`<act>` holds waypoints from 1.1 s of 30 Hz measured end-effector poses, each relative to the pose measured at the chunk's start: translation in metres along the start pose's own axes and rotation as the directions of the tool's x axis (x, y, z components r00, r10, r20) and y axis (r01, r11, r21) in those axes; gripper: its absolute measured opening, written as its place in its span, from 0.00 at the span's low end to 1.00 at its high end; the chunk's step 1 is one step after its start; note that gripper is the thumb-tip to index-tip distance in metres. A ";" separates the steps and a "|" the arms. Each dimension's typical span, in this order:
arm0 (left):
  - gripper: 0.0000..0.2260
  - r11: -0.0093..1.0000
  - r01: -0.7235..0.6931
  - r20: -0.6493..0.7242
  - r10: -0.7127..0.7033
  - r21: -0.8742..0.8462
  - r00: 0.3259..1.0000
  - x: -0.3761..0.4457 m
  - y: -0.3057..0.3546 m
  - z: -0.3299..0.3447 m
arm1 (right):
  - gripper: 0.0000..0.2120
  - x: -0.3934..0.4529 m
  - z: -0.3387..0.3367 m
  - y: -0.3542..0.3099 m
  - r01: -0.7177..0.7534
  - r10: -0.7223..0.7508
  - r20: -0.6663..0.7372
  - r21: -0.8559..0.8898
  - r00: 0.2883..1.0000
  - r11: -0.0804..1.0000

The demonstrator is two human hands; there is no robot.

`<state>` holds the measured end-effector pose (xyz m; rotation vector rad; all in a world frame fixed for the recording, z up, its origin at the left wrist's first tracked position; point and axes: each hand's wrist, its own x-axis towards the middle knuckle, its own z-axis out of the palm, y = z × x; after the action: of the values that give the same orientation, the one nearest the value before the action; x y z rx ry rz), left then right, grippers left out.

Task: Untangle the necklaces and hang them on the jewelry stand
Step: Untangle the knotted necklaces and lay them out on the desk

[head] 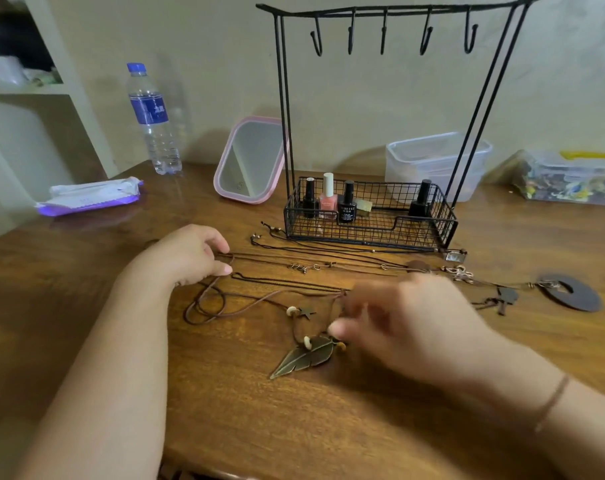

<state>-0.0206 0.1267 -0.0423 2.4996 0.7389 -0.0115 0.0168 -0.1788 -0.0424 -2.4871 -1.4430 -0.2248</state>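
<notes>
Several cord necklaces (315, 268) lie stretched across the wooden table in front of the black wire jewelry stand (370, 216), whose hooks (384, 32) hang bare. My left hand (190, 258) pinches the left ends of the brown cords. My right hand (408, 323) is blurred, fingers curled over the cord just above a bronze leaf pendant (304, 356); whether it grips the cord I cannot tell. A dark ring pendant (571, 292) lies at the far right.
The stand's basket holds nail polish bottles (328, 199). Behind it are a pink mirror (249, 161), a water bottle (152, 119), a pack of wipes (90, 199) and clear plastic boxes (436, 161). A shelf unit stands at the left.
</notes>
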 end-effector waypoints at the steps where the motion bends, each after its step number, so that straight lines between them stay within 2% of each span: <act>1: 0.13 1.000 0.007 -0.016 -0.007 0.000 1.000 0.001 0.000 0.001 | 0.27 0.001 0.008 -0.009 0.086 -0.086 0.012 -0.011 0.996 0.996; 4: 0.12 1.000 0.022 -0.052 -0.022 -0.004 0.998 0.000 -0.002 0.003 | 0.26 0.000 0.022 -0.020 0.263 -0.265 -0.001 -0.120 0.964 0.957; 9: 0.10 0.998 -0.012 -0.063 0.016 0.065 0.998 -0.002 -0.004 0.000 | 0.16 -0.008 0.014 0.001 0.395 -0.395 0.155 0.034 0.905 0.918; 11: 0.09 0.994 -0.021 -0.032 0.024 0.110 0.999 -0.005 -0.010 -0.006 | 0.13 -0.014 -0.004 0.009 0.377 -0.401 0.244 0.141 0.883 0.915; 14: 0.08 0.987 -0.018 -0.006 0.019 0.157 1.000 -0.013 -0.030 -0.020 | 0.11 -0.033 -0.028 0.022 0.283 -0.349 0.311 0.240 0.884 0.929; 18: 0.07 0.984 0.021 -0.050 -0.012 0.177 0.999 -0.023 -0.066 -0.037 | 0.12 -0.065 -0.038 0.055 0.159 -0.230 0.243 0.277 0.942 0.948; 22: 0.07 0.983 0.057 -0.169 -0.027 0.175 0.985 -0.024 -0.101 -0.047 | 0.18 -0.080 -0.040 0.081 0.062 -0.093 0.142 0.208 0.985 0.976; 26: 0.07 0.976 0.065 -0.296 -0.001 0.207 0.955 -0.022 -0.108 -0.046 | 0.21 -0.080 -0.035 0.084 -0.029 0.025 0.106 0.040 0.994 0.999; 28: 0.08 0.973 -0.030 -0.368 0.114 0.227 0.923 -0.029 -0.095 -0.041 | 0.22 -0.073 -0.033 0.072 -0.084 0.083 0.083 0.014 0.993 0.996; 29: 0.08 0.969 -0.134 -0.349 0.201 0.208 0.915 -0.036 -0.083 -0.036 | 0.22 -0.068 -0.030 0.065 -0.083 0.080 0.106 0.022 0.991 0.996; 31: 0.07 0.913 -0.382 -0.207 0.405 0.146 0.890 -0.055 -0.053 -0.019 | 0.23 -0.056 -0.021 0.051 -0.043 0.040 0.176 0.013 0.984 0.999; 33: 0.08 0.820 -0.558 -0.029 0.565 0.124 0.824 -0.074 -0.021 0.002 | 0.23 -0.049 -0.011 0.045 -0.037 0.033 0.223 0.012 0.974 0.999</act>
<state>-0.0940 0.1040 -0.0429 2.7404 -0.0101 0.2487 0.0320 -0.2439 -0.0510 -2.5898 -1.4739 0.0758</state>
